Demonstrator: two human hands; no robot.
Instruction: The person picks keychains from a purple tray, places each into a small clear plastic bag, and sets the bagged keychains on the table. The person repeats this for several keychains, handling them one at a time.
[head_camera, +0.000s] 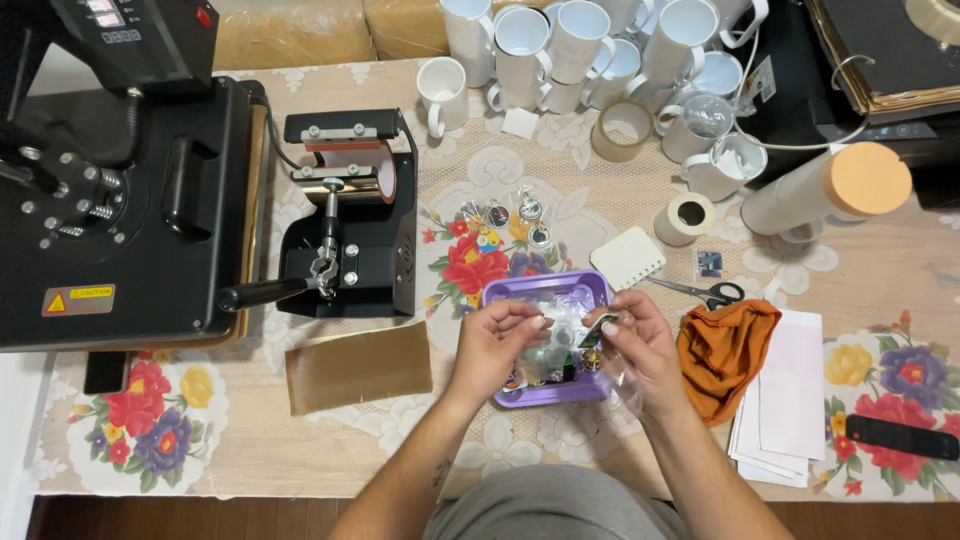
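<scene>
My left hand (492, 345) and my right hand (640, 350) meet over a purple tray (592, 284) at the table's middle. Both hands pinch a small clear plastic bag (562, 325) between their fingertips. My right hand also holds a small dark printed piece (600, 325) at the bag's edge. The tray holds several small round items and clear wrappers, partly hidden by my hands. Three loose round keyring pieces (520, 215) lie on the flowered cloth just beyond the tray.
A black mug press (350, 215) and a large black heat press (120, 200) stand at the left, with a brown sheet (358, 365) in front. Several white mugs (580, 50), tape rolls (688, 218), scissors (700, 292), an orange cloth (725, 350), white papers (790, 400) and a dark remote (900, 438) lie right.
</scene>
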